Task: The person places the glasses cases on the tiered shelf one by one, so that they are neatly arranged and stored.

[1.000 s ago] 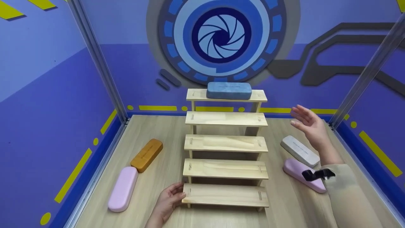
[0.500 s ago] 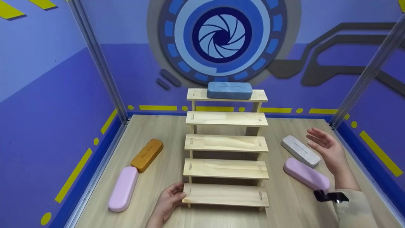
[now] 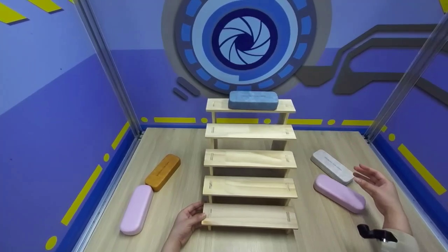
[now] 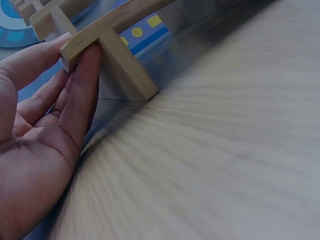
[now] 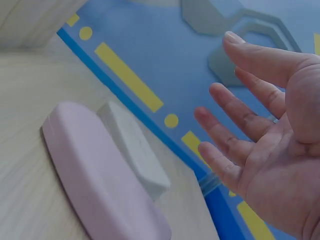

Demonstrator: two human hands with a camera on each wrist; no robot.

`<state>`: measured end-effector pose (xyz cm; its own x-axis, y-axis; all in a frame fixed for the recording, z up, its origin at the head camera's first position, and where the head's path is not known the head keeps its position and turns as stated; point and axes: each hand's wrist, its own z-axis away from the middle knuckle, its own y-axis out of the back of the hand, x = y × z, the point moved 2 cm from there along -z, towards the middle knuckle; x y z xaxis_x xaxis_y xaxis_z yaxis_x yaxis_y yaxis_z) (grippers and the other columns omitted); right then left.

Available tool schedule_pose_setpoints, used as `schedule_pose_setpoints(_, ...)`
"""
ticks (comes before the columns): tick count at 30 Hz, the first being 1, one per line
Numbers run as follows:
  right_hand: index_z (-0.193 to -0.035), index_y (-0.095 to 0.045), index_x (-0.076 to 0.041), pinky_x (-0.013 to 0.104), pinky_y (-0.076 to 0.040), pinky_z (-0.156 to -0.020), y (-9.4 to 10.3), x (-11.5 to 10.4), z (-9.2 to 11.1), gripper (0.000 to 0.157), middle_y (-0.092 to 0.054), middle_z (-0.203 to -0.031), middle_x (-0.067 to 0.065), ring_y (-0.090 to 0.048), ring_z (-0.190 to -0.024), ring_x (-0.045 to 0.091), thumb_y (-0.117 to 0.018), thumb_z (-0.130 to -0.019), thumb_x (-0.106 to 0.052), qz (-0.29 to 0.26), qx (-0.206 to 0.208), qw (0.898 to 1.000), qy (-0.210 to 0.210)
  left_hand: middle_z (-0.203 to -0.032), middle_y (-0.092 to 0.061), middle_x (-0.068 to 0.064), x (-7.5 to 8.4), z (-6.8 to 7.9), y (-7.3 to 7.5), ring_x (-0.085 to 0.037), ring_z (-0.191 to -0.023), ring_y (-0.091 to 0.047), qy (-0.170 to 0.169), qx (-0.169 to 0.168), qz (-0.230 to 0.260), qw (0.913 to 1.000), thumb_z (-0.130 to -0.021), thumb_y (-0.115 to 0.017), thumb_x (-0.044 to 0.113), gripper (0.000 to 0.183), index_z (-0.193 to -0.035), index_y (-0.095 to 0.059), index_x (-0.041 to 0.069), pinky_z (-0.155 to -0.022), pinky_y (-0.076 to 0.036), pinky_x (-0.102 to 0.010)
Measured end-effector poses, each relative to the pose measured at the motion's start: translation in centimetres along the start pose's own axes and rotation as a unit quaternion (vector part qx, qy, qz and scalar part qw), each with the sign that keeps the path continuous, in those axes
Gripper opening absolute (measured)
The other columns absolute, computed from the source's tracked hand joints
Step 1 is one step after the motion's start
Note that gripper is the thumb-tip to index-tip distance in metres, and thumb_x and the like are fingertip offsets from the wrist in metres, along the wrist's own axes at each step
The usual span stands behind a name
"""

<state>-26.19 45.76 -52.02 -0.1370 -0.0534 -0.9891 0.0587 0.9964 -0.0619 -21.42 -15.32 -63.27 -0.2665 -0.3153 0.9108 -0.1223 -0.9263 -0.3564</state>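
Observation:
My left hand (image 3: 185, 224) pinches the left end of the lowest step of a wooden stepped rack (image 3: 250, 189); in the left wrist view, the thumb lies on the board's edge and the fingers reach underneath. A blue glasses case (image 3: 253, 100) sits on the top step. At the right, my right hand (image 3: 379, 190) holds nothing, its fingers extended and spread in the right wrist view. Just left of it lie a white glasses case (image 3: 332, 167) and a pink glasses case (image 3: 339, 194), side by side and slanted on the table.
On the left part of the table (image 3: 105, 234), an orange glasses case (image 3: 162, 172) lies end to end with another pink glasses case (image 3: 136, 209). Blue printed walls (image 3: 140, 77) with metal corner posts (image 3: 108, 66) enclose the back and both sides.
My right hand has come down and to the right, from beside the rack's upper steps to beside the white and pink cases. The left hand and the cases have stayed put.

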Motion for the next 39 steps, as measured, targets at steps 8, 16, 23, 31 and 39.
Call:
schedule_pose_setpoints(8, -0.130, -0.065, -0.028, 0.010, -0.054, -0.080, 2.0, 2.6, 1.5, 0.048, -0.073, -0.112, -0.024, -0.068, -0.101, -0.008, -0.067, -0.095, 0.005, -0.027, 0.034, 0.997, -0.066, -0.114, -0.067, 0.004, -0.1, 0.1, 0.1, -0.009, -0.102, -0.063, -0.005, -0.001, -0.005, 1.0000, -0.093, -0.068, 0.002, 0.053, -0.143, -0.050, -0.007, -0.080, -0.058, -0.025)
schedule_pose_setpoints(16, -0.134, -0.059, -0.029, 0.007, -0.051, -0.076, 2.7, 4.9, 2.0, 0.053, -0.065, -0.101, -0.035, -0.061, -0.095, -0.016, -0.078, -0.090, -0.005, 0.066, 0.080, 0.986, -0.131, -0.114, -0.067, 0.003, -0.1, 0.0, 0.0, -0.010, -0.103, -0.064, -0.006, -0.003, -0.005, 1.0000, -0.093, -0.068, 0.002, 0.055, -0.143, -0.047, -0.009, -0.083, -0.059, -0.027)
schedule_pose_setpoints(23, -0.145, -0.048, -0.028, 0.003, -0.046, -0.080, 2.9, 6.3, 2.0, 0.067, -0.055, -0.098, -0.042, -0.052, -0.104, -0.018, -0.082, -0.088, -0.019, 0.144, 0.084, 0.966, -0.198, -0.115, -0.067, 0.002, -0.1, 0.0, 0.0, -0.010, -0.103, -0.064, -0.005, -0.002, -0.007, 1.0000, -0.094, -0.068, 0.001, 0.059, -0.145, -0.043, -0.011, -0.083, -0.060, -0.028)
schedule_pose_setpoints(31, -0.165, -0.013, -0.008, 0.052, -0.007, -0.130, 2.6, 7.3, 1.5, 0.108, -0.009, -0.172, 0.019, -0.006, -0.160, 0.038, -0.084, -0.085, -0.017, 0.180, 0.069, 0.945, -0.263, -0.118, -0.068, 0.001, -0.1, 0.0, 0.0, -0.011, -0.104, -0.065, -0.003, -0.002, -0.009, 1.0000, -0.094, -0.067, 0.002, 0.060, -0.147, -0.041, -0.012, -0.084, -0.060, -0.029)
schedule_pose_setpoints(39, -0.166, -0.008, -0.011, 0.049, -0.002, -0.131, 2.1, 8.3, 1.7, 0.117, 0.000, -0.174, 0.015, -0.004, -0.157, 0.034, -0.088, -0.080, -0.010, 0.166, 0.068, 0.949, -0.260, -0.115, -0.067, 0.003, -0.1, 0.0, 0.1, -0.010, -0.103, -0.065, 0.001, 0.000, -0.005, 1.0000, -0.095, -0.068, 0.003, 0.055, -0.145, -0.047, -0.008, -0.082, -0.059, -0.027)
